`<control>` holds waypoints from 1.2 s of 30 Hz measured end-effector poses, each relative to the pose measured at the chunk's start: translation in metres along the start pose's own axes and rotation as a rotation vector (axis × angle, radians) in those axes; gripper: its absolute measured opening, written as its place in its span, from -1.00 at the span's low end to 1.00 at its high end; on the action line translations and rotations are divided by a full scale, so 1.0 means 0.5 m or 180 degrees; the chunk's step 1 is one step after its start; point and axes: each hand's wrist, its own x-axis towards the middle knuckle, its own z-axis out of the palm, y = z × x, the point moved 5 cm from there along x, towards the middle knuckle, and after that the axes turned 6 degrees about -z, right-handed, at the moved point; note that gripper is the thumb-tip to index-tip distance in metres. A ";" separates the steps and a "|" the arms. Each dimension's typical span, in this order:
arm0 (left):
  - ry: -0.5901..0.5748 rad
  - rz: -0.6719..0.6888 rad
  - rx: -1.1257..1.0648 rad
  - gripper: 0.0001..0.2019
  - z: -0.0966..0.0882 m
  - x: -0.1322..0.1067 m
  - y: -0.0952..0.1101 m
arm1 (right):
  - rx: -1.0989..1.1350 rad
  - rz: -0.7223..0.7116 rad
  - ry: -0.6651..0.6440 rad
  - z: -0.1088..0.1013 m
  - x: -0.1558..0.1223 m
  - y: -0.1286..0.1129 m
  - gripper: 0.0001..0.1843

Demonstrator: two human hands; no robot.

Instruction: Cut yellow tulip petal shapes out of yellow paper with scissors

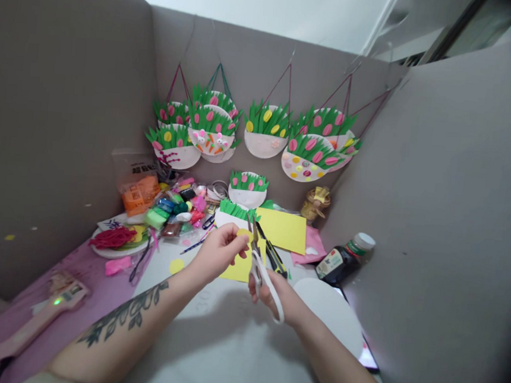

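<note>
Over the middle of the table my left hand point(222, 249) pinches a small piece of yellow paper point(245, 234). White-handled scissors point(259, 262) are in my right hand point(273, 291), fingers through the loops. Their blades point up and away, right beside the yellow piece; whether they touch it I cannot tell. Below and behind the hands lies a cut yellow sheet point(237, 270), partly covered by them. A yellow cutout point(177, 266) rests on the table left of my left wrist. Just past the scissors lies a black and yellow utility knife point(276, 260).
Behind stand paper-plate baskets with green paper grass point(246, 198); more hang on the rear panel. Right are a yellow sheet point(282, 229), a dark bottle point(345, 259) and a white disc point(329, 311). Left are clay packs point(159, 216), a plate of red yarn point(115, 239) and a glue gun point(43, 316).
</note>
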 end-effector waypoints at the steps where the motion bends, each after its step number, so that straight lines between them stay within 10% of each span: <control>1: -0.0008 0.0002 0.0017 -0.76 -0.001 0.001 -0.001 | 0.0011 0.0004 0.0003 0.000 0.000 0.000 -0.56; 36: -0.0258 0.0104 0.0960 -0.81 -0.026 0.002 0.024 | -0.0157 -0.0132 -0.0223 -0.015 -0.009 0.011 -0.45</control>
